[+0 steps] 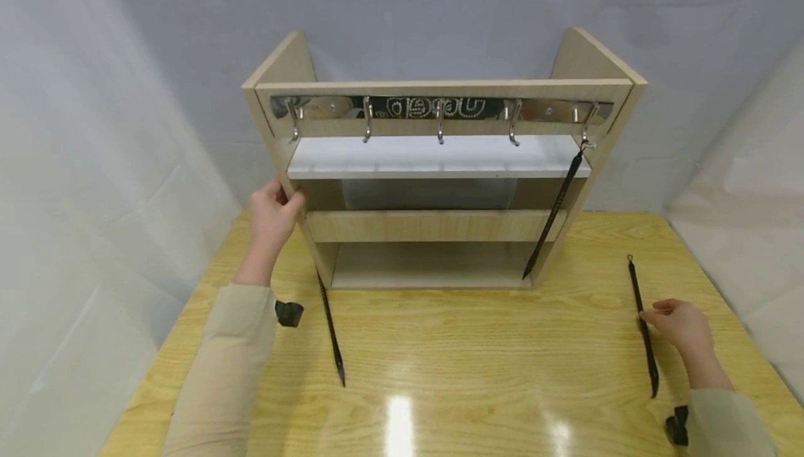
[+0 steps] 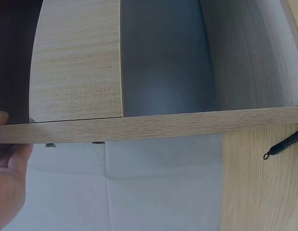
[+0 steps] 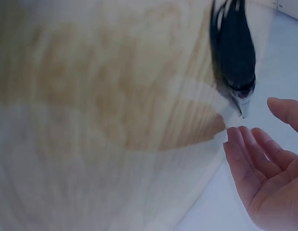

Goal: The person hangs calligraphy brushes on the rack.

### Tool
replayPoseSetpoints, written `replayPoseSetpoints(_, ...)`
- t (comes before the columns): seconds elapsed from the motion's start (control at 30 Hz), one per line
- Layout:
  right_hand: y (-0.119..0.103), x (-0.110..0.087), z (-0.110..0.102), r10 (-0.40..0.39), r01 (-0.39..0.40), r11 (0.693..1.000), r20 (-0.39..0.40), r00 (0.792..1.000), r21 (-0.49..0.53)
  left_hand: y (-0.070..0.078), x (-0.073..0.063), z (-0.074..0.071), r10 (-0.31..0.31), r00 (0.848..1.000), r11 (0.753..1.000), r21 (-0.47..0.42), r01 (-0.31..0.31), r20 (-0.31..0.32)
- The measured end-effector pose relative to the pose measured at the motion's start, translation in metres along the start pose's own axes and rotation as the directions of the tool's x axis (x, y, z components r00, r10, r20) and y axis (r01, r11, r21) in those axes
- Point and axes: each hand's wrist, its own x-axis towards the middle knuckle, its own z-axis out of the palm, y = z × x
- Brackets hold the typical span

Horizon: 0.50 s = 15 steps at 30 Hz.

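Observation:
My left hand [image 1: 271, 214] grips the left side panel of a wooden shelf unit [image 1: 402, 225]; in the left wrist view its thumb and fingers lie on either side of the panel edge [image 2: 139, 127]. At the table's right, my right hand [image 1: 681, 326] is beside a black calligraphy brush [image 1: 641, 321], fingertips next to its shaft. The right wrist view shows thumb and fingers apart [image 3: 264, 178], with a blurred dark object [image 3: 237, 48] near them. A second black brush [image 1: 555, 216] hangs from the rightmost hook [image 1: 590, 122]. Another brush [image 1: 331, 335] lies on the table, left.
A metal strip with several hooks [image 1: 441, 118] runs along the unit's upper front. Below it are a white shelf [image 1: 433, 157] and a wooden crossbar [image 1: 433, 225]. The unit stands on a yellow wood-grain table [image 1: 440, 352] before pale sheeting [image 1: 427, 10].

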Motion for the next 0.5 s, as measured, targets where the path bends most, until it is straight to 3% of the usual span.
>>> replayPoseSetpoints(0.5, -0.0005, 0.0063, 0.0024, 0.012, -0.008, 0.999, 0.086, 0.996, -0.040, 0.0006, -0.0004, -0.0007, 0.009, 1.000, 1.000, 0.010, -0.009, 0.000)
